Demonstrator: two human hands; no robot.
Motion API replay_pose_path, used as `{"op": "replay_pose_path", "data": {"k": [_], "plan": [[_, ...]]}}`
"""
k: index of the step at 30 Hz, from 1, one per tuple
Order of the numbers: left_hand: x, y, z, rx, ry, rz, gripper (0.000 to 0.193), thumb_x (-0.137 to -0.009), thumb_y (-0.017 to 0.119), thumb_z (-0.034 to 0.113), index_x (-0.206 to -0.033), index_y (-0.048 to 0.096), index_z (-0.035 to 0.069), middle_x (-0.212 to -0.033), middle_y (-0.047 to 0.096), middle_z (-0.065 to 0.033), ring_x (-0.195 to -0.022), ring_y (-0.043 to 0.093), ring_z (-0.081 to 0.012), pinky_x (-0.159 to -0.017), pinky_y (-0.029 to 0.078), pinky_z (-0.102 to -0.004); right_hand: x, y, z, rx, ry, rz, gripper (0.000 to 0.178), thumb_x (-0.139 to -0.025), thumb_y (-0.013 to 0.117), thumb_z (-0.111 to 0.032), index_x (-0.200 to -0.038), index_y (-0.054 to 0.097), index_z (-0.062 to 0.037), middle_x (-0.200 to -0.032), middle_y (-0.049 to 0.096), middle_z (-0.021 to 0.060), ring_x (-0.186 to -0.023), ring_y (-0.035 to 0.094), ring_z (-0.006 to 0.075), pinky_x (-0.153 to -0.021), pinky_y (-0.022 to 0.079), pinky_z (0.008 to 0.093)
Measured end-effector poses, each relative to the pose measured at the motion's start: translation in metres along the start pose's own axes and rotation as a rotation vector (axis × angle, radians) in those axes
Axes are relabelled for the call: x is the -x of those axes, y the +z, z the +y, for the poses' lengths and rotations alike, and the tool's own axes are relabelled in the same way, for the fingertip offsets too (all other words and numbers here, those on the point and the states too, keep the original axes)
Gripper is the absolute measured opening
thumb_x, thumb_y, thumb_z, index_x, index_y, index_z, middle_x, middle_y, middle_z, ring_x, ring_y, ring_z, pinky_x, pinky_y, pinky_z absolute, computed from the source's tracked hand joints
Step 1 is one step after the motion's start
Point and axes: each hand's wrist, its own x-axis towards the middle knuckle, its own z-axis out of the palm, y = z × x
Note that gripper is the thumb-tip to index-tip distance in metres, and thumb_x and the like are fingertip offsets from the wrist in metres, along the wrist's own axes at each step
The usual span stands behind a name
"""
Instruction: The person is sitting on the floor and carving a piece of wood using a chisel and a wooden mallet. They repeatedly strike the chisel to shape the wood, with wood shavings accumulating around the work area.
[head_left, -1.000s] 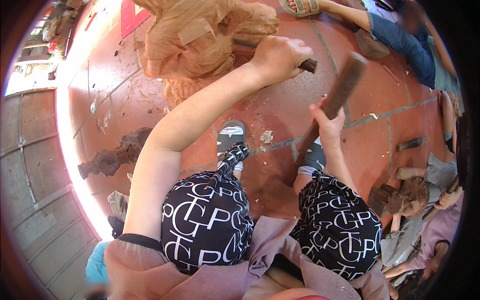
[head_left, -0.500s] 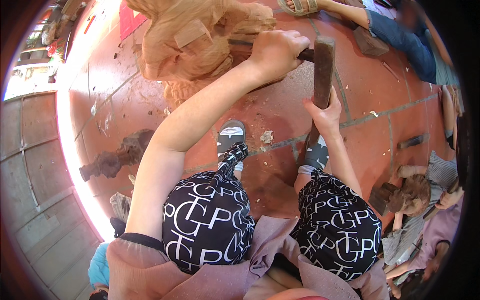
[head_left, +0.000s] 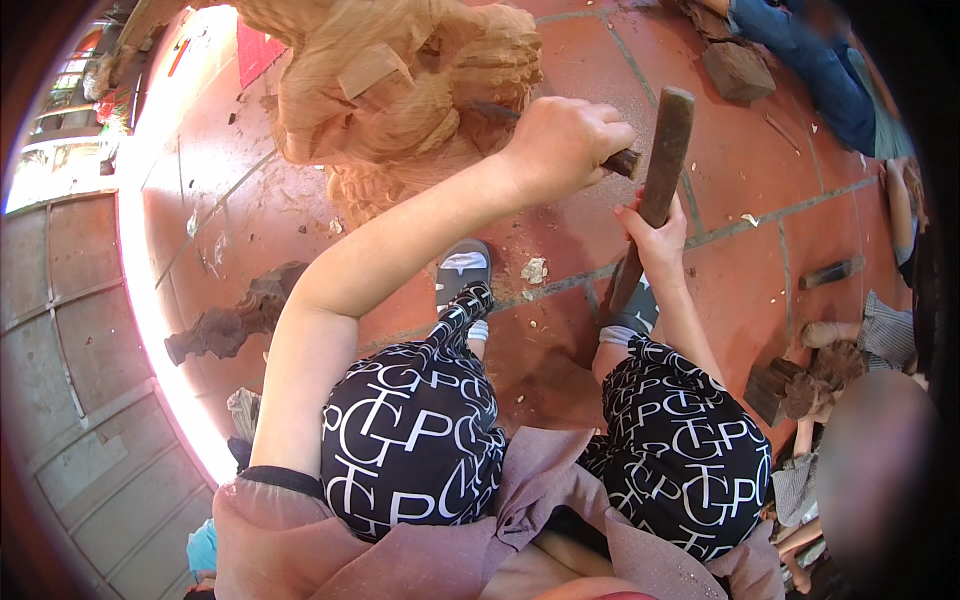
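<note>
A large pale-brown wood carving (head_left: 400,125) with rounded, folded surfaces stands on the floor ahead of me. My left hand (head_left: 562,150) is closed in a fist around a chisel (head_left: 624,163). The chisel's dark blade reaches left to the carving's right side; whether its tip touches the wood, I cannot tell. To the right, my right hand (head_left: 657,236) grips a long, dark wooden mallet (head_left: 668,150) shaped like a bar, held upright and slightly tilted. A small gap separates the mallet from the chisel's butt end.
Wood chips (head_left: 535,270) lie on the red tile floor (head_left: 735,290). A dark, knobbly wood piece (head_left: 240,312) is at left, and a wood block (head_left: 738,72) at upper right. Other people sit along the right side, one in blue trousers (head_left: 800,60). Grey panels (head_left: 75,350) stand at far left.
The mallet has come away from the chisel's butt and swung slightly right. My left hand and the chisel have shifted down and a little right. The co-worker's sandalled foot has left the view.
</note>
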Motion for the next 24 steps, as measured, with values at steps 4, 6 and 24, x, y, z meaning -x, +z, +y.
{"op": "replay_pose_path", "data": {"k": [4, 6, 24], "plan": [[-0.002, -0.002, -0.015, -0.038, 0.007, -0.02, 0.023, -0.064, 0.074, 0.015, -0.082, 0.06, 0.012, -0.078, 0.06, -0.0044, -0.077, 0.063, -0.0279, -0.063, 0.051, -0.0401, 0.006, -0.001, -0.012, -0.169, 0.008, -0.024, 0.035, -0.073, 0.077, -0.008, -0.099, 0.053, -0.0035, -0.075, 0.056, -0.0001, -0.066, 0.054, 0.0092, -0.06, 0.045, 0.0255], [-0.002, -0.004, -0.02, -0.081, 0.014, -0.015, 0.025, -0.063, 0.074, 0.015, -0.083, 0.061, 0.012, -0.077, 0.06, -0.004, -0.076, 0.064, -0.0273, -0.063, 0.052, -0.039, 0.012, 0.002, -0.017, -0.284, -0.015, -0.017, 0.036, -0.075, 0.075, -0.005, -0.102, 0.051, -0.0035, -0.077, 0.057, 0.0008, -0.065, 0.055, 0.0096, -0.058, 0.045, 0.0257], [-0.004, 0.003, -0.031, -0.126, -0.039, 0.076, 0.023, -0.063, 0.072, 0.014, -0.08, 0.058, 0.012, -0.077, 0.06, -0.0035, -0.076, 0.064, -0.0258, -0.06, 0.052, -0.0385, 0.007, 0.021, -0.004, 0.091, -0.165, -0.092, 0.034, -0.071, 0.079, -0.016, -0.093, 0.055, -0.0059, -0.082, 0.058, 0.001, -0.068, 0.052, 0.0089, -0.063, 0.044, 0.0257]]}}
